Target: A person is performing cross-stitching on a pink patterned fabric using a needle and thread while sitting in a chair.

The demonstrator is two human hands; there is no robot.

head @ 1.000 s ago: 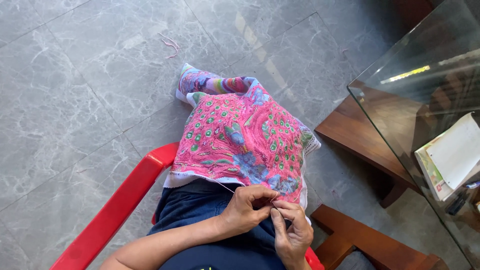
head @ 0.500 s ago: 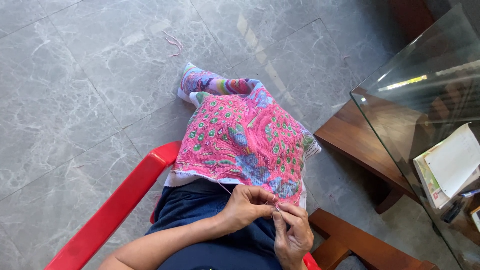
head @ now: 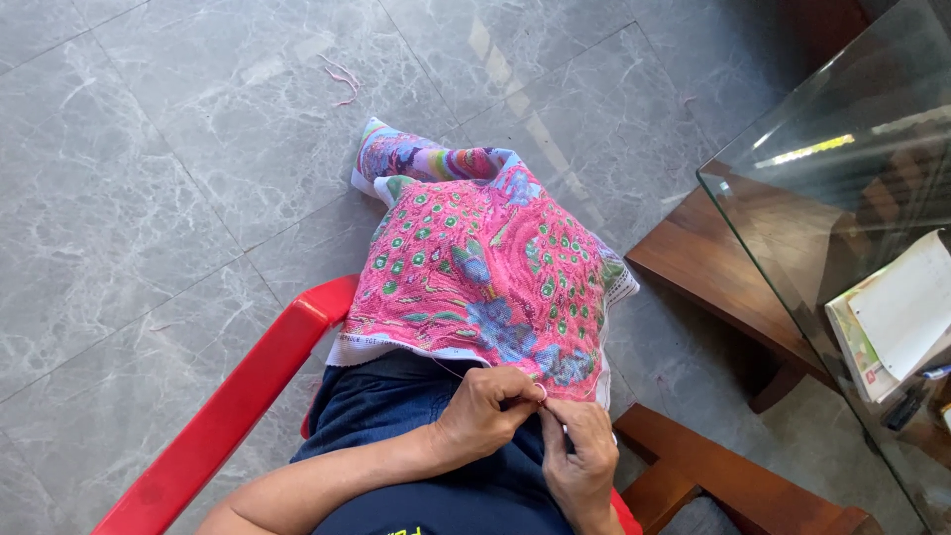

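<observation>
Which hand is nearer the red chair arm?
Left. The left hand sits on the side toward the red chair arm; the right hand lies farther away, beyond the left.

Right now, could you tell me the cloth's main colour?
Pink, with green dots and blue patches, cloth; head view.

A flat rectangular paper packet (head: 897, 317) lies at the right edge of the frame, seen through the glass top of a table (head: 792, 213). Its broad face is plain white, tilted at an angle, with a narrow green and red printed strip along its lower left edge. No signs or screens are in view.
</observation>
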